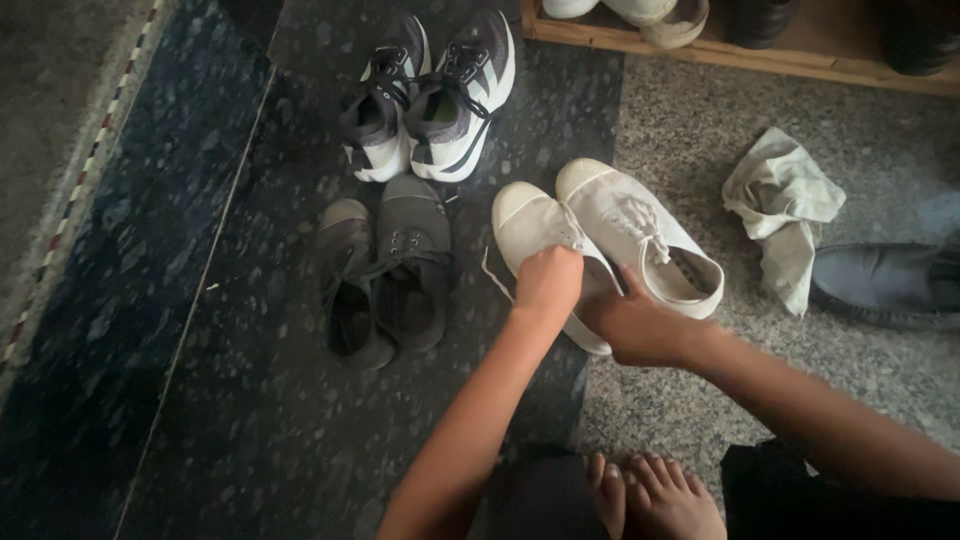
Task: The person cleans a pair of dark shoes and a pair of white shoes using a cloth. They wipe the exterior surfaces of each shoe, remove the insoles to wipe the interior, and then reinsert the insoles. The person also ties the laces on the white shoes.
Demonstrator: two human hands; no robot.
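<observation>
Two white canvas shoes lie side by side on the floor. My left hand [548, 281] is closed on the laces over the top of the left white shoe [528, 222]. My right hand [638, 328] grips the same shoe at its heel side, between the two shoes. The right white shoe [640, 232] lies untouched with its laces loose. My bare feet [652, 496] show at the bottom edge.
A dark grey pair of lace-up shoes [385, 270] lies to the left, a black-and-white sports pair [432, 95] beyond it. A crumpled pale cloth [785, 215] and a dark slip-on shoe [885, 285] lie at right. A wooden shoe rack [740, 58] runs along the top.
</observation>
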